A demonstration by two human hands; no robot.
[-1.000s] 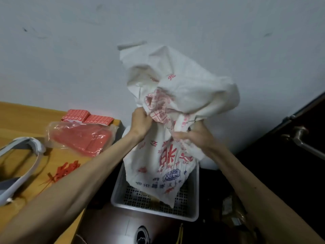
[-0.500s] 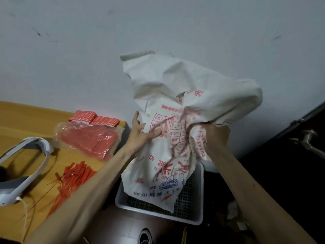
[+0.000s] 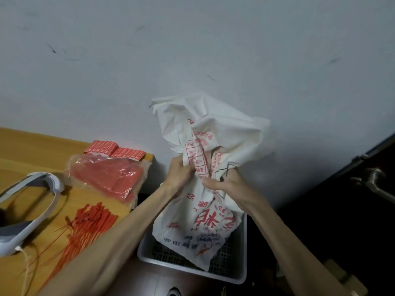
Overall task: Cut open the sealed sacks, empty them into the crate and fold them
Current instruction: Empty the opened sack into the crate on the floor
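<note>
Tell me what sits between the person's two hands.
The head view shows the bunched middle of the white woven sack with red print between the left hand and right hand; both grip it above the grey perforated crate.

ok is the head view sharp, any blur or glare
Head view: soft all over, the red print on the sack smeared; light dim and flat; lower right around the door handle nearly black; slight sheen on the plastic bag, no hard glare.

A pale bluish-white wall (image 3: 213, 50) fills the upper view, flecked with small dark scuffs. At left, a wooden table (image 3: 27, 146) butts against it. At right stands a dark door (image 3: 342, 210) with a metal lever handle (image 3: 373, 181). Below, a dim brownish floor (image 3: 147, 280); soft, flat light.
</note>
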